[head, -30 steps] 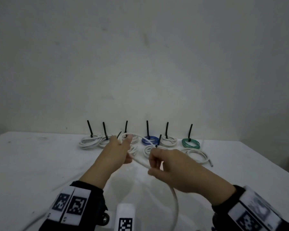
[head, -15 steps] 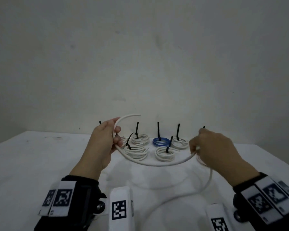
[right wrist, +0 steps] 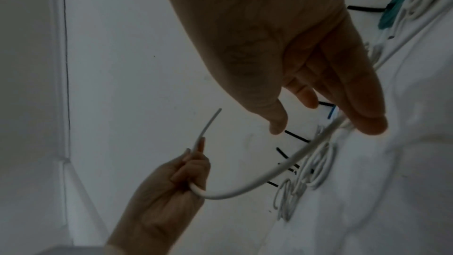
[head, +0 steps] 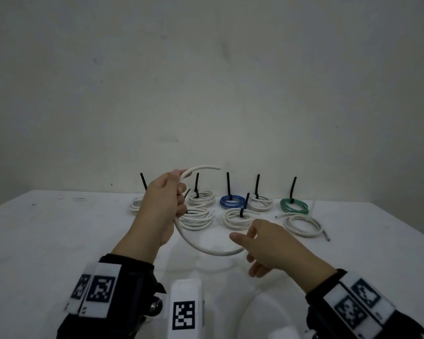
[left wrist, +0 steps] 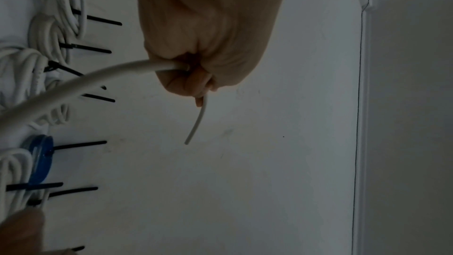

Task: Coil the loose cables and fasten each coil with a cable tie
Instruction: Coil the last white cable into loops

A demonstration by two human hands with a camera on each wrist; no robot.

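The white cable (head: pixel 201 245) looks light and springy: it keeps a smooth arc between the hands rather than drooping, so I judge it will try to unwind unless each loop is pinned where the turns cross. Its jacket seems smooth, likely to slide through loose fingers. The best hold is probably near the free end, with the other hand feeding slack.

The left hand (head: pixel 160 206) is curled tight round the cable near its end, raised above the middle of the table (head: pixel 47 241); a short tail sticks out past the fingers. The right hand (head: pixel 269 248) is mostly relaxed, fingers fairly straight, and the cable runs across the fingertips (right wrist: pixel 370 123) (resting there, not clamped, as far as the right wrist view shows). From there it trails down toward the near edge.

Along the far edge lie finished coils with black cable ties (head: pixel 228 183) standing up, among them a blue coil (head: pixel 232 201) and a green coil (head: pixel 293 205).
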